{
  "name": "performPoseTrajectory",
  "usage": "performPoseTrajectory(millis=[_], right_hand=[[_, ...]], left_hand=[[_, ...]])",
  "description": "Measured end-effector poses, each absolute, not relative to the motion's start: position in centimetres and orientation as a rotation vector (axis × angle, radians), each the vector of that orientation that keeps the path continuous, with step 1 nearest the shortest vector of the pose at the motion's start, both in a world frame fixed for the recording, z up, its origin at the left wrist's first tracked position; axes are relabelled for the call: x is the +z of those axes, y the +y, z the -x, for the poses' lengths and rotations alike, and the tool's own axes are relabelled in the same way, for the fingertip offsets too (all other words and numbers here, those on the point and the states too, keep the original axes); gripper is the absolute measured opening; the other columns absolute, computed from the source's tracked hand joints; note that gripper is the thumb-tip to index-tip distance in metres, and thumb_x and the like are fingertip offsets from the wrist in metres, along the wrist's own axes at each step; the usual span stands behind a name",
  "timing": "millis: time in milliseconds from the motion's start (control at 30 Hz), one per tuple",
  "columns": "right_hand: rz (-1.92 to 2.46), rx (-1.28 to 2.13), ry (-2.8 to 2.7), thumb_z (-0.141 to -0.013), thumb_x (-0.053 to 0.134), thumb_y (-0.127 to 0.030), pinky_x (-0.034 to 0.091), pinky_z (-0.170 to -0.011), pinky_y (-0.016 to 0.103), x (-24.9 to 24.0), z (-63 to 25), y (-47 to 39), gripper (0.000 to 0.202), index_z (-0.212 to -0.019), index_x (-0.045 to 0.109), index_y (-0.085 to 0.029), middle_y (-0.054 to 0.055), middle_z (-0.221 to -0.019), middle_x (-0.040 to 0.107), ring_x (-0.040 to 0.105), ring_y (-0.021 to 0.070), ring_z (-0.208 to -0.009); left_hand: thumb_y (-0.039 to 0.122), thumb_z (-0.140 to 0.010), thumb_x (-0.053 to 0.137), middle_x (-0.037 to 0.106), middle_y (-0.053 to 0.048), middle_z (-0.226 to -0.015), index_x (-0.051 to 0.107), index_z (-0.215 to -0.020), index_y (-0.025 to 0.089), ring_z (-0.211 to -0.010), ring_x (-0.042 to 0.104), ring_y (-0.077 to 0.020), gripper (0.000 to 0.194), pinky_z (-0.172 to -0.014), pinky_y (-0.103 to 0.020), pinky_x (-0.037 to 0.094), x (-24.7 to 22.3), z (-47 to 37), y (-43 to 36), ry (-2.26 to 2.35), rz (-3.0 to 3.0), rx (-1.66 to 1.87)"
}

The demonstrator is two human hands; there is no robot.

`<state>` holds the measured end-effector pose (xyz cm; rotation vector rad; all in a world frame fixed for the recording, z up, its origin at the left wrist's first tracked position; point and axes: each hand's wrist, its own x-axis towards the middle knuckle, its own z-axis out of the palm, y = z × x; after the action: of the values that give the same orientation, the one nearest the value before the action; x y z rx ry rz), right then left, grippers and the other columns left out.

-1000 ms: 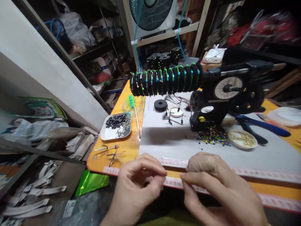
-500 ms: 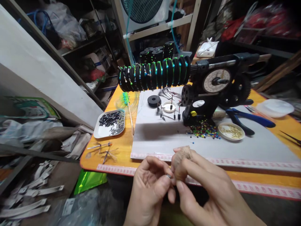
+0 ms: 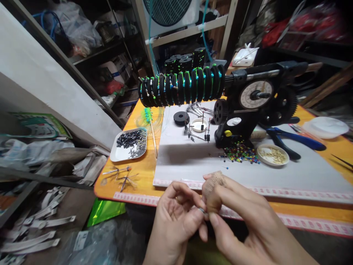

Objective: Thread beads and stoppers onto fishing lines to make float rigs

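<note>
Newly drawn together at the counter (image 3: 146, 185)'s near edge, the left hand (image 3: 173, 224)'s fingers clamped a tiny piece (image 3: 202, 210) while the right hand (image 3: 248, 213)'s pressed together beside it, bringing both to bear.

Cramped room, shelving on both sides

Orange-topped table (image 3: 107, 187), rounded near-left corner. White wall section (image 3: 55, 62) ran diagonally at left. Dark left shelving (image 3: 95, 56) held plastic bags (image 3: 78, 27); right shelf (image 3: 317, 57) had red bags (image 3: 273, 35). Fan (image 3: 168, 9) sat on pale frame (image 3: 187, 31) behind table. Tabletop lit, shelves dim. Floor (image 3: 328, 248) dark, detail unclear.
</note>
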<state>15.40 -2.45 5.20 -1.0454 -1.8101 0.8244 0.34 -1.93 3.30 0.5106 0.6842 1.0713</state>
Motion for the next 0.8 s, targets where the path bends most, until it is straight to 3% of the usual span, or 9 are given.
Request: performPoseTrajectory(millis=[300,467,567,633,733,800], right_hand=[[1.076,0.791,-1.875,-0.087,0.047,-0.005,0.047,-0.061,0.023,5.7,-15.4,-1.9,0.018,-0.079,0.048,-0.021,0.000,-0.078,0.055,0.056,0.0121,-0.071],[1.064,0.679,-1.937,-0.092,0.048,-0.005,0.051,-0.076,0.026,5.5,-16.1,-2.3,0.017,-0.089,0.054,-0.022,0.001,-0.087,0.062,0.061,0.0139,-0.085],[1.028,0.545,-1.985,-0.090,0.056,-0.007,0.043,-0.101,0.032,5.5,-16.6,-2.0,0.017,-0.093,0.058,-0.024,-0.001,-0.088,0.067,0.064,0.0148,-0.093],[1.028,0.519,-1.996,-0.089,0.062,-0.011,0.035,-0.109,0.032,5.6,-16.8,-1.7,0.015,-0.091,0.061,-0.026,-0.004,-0.086,0.069,0.065,0.0149,-0.099],[1.031,0.632,-1.946,-0.089,0.066,-0.017,0.038,-0.105,0.030,6.0,-17.0,-1.5,0.011,-0.086,0.064,-0.027,-0.006,-0.083,0.069,0.064,0.0141,-0.099],[1.041,0.798,-1.881,-0.090,0.065,-0.019,0.045,-0.095,0.028,6.1,-17.0,-1.5,0.010,-0.084,0.065,-0.028,-0.005,-0.084,0.069,0.064,0.0139,-0.095]], left_hand=[[0.021,-0.070,0.087,0.068,0.004,-0.074,0.057,-0.084,0.018,-0.048,0.058,-0.0027,0.034,-0.047,-0.011,0.050,3.1,-0.9,-2.4,0.790,-0.630,1.217],[0.014,-0.081,0.077,0.071,0.004,-0.081,0.063,-0.095,0.025,-0.070,0.068,-0.0083,0.022,-0.063,-0.015,0.056,2.7,-0.8,-2.8,0.919,-0.995,1.492],[0.004,-0.082,0.071,0.074,0.003,-0.085,0.061,-0.110,0.028,-0.079,0.071,-0.0106,0.038,-0.076,-0.020,0.058,2.5,0.0,-2.4,0.848,-1.358,1.584],[-0.001,-0.080,0.071,0.076,0.002,-0.087,0.057,-0.121,0.027,-0.079,0.072,-0.0127,0.052,-0.078,-0.026,0.059,2.5,0.7,-1.8,0.732,-1.572,1.636],[-0.004,-0.076,0.074,0.080,-0.001,-0.092,0.056,-0.128,0.025,-0.084,0.073,-0.0173,0.062,-0.079,-0.032,0.061,2.7,1.6,-0.9,0.639,-1.905,1.715],[-0.004,-0.073,0.077,0.080,-0.003,-0.094,0.059,-0.127,0.020,-0.088,0.073,-0.0192,0.061,-0.080,-0.033,0.062,3.1,1.8,-0.3,0.626,-2.082,1.723]])
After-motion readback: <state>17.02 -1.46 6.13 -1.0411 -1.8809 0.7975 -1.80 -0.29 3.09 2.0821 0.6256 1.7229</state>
